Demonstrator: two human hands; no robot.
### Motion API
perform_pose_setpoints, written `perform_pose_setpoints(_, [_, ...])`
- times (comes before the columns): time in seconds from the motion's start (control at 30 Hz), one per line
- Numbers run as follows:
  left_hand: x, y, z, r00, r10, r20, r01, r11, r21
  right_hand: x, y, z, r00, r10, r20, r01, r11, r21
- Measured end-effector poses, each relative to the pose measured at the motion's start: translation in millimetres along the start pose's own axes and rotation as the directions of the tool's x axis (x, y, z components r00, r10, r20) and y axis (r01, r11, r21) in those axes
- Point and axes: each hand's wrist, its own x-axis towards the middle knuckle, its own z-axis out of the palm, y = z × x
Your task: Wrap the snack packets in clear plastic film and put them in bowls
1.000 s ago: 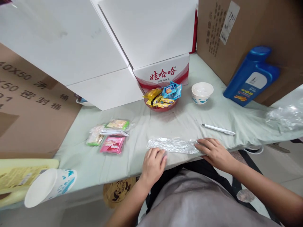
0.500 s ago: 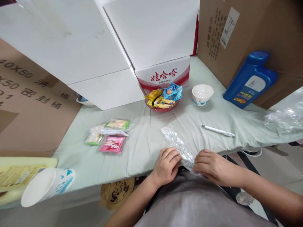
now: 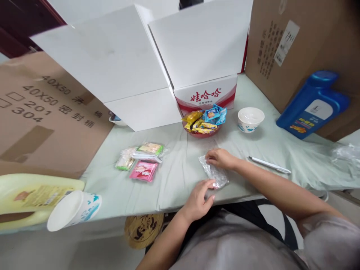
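A crumpled clear plastic bag (image 3: 214, 173), folded into a short strip, lies on the pale green tablecloth (image 3: 174, 180) near the front edge. My left hand (image 3: 200, 198) rests at its near end, fingertips pressed on the plastic. My right hand (image 3: 221, 158) presses down on its far end, fingers curled over it. A white pen (image 3: 269, 164) lies just right of my right forearm.
A red bowl of wrapped snacks (image 3: 204, 120) and a white bowl (image 3: 250, 119) stand behind. Several snack packets (image 3: 140, 162) lie to the left. An open white carton (image 3: 180, 63), cardboard boxes, a blue jug (image 3: 312, 105), a yellow bottle (image 3: 33, 198) and a tipped paper cup (image 3: 73, 210) surround the table.
The plastic strip was turned from lying crosswise to pointing away from me and got shorter. My right hand moved from its near end to its far end; the left stayed near.
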Motion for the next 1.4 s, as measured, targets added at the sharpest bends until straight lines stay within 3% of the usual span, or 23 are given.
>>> perform_pose_setpoints(0.43, [7.4,0.3,-1.0,0.998,0.057,-0.038,-0.053,0.994,0.091,8.9,-6.3,34.2,0.985,0.112,-0.134,-0.136,0.972,-0.19])
perform_pose_setpoints(0.63, [7.2,1.3,1.8,0.996,0.045,-0.079,-0.04,0.997,0.065,4.6,1.8,34.4,0.954,0.132,-0.269,-0.158,0.984,-0.079])
perform_pose_setpoints(0.77, [1.4,-1.0,2.4,0.97,-0.091,-0.224,0.065,0.991,-0.119,-1.8,16.2,29.0,0.915,0.176,-0.362,-0.155,0.984,0.087])
perform_pose_setpoints(0.87, [7.0,-5.2,-4.9,0.891,-0.263,-0.371,0.16,0.945,-0.285,-4.1,23.6,28.3,0.888,0.207,-0.412,-0.133,0.971,0.201])
perform_pose_setpoints(0.93, [21.6,-8.1,-13.3,0.848,-0.35,-0.398,0.196,0.905,-0.377,-3.6,24.5,29.6,0.879,0.21,-0.429,-0.108,0.962,0.25])
perform_pose_setpoints(1.03, [56.7,-11.4,-24.7,0.832,-0.469,-0.296,0.252,0.795,-0.551,-2.6,21.4,31.8,0.885,0.182,-0.428,-0.035,0.944,0.328])
perform_pose_setpoints(1.13, [91.4,-13.9,-28.6,0.861,-0.508,-0.039,0.332,0.617,-0.713,-3.0,18.3,31.9,0.896,0.131,-0.424,0.069,0.903,0.424])
perform_pose_setpoints(1.2, [105.2,-16.5,-28.2,0.869,-0.491,0.07,0.371,0.55,-0.748,-3.5,18.8,30.2,0.888,0.121,-0.444,0.099,0.892,0.441])
perform_pose_setpoints(1.27, [109.6,-20.8,-28.6,0.864,-0.497,0.081,0.377,0.533,-0.757,-4.0,21.5,26.7,0.861,0.146,-0.488,0.086,0.903,0.422])
perform_pose_setpoints(1.4, [103.0,-33.3,-39.1,0.836,-0.546,-0.044,0.301,0.525,-0.796,-6.8,25.2,16.2,0.776,0.18,-0.605,0.031,0.946,0.321])
